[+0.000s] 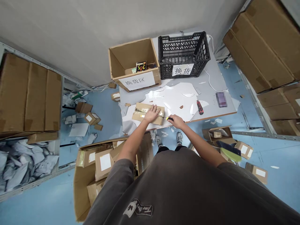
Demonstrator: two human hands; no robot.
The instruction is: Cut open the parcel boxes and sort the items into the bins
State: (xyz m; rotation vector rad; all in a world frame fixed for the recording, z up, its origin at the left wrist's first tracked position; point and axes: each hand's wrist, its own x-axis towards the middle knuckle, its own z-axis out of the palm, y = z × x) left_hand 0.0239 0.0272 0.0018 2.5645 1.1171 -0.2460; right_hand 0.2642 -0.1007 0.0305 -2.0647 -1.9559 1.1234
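A small taped cardboard box [140, 116] lies at the front edge of the table. My left hand [152, 113] rests flat on its top with the fingers spread. In my right hand [176, 121] is a yellow and black utility knife [169, 118], its tip at the box's right end. The closed fingers cover most of the knife's handle. Whether the blade is in the cardboard I cannot tell. To the right, a red and black screwdriver-like tool [200, 107] lies on the table.
An open carton [138, 82] and a black plastic crate [184, 61] stand at the table's back. Paper scraps litter the white tabletop [178, 93]. A purple packet [221, 99] lies right. A large carton of parcels [81, 184] stands on the floor, left. Shelves flank both sides.
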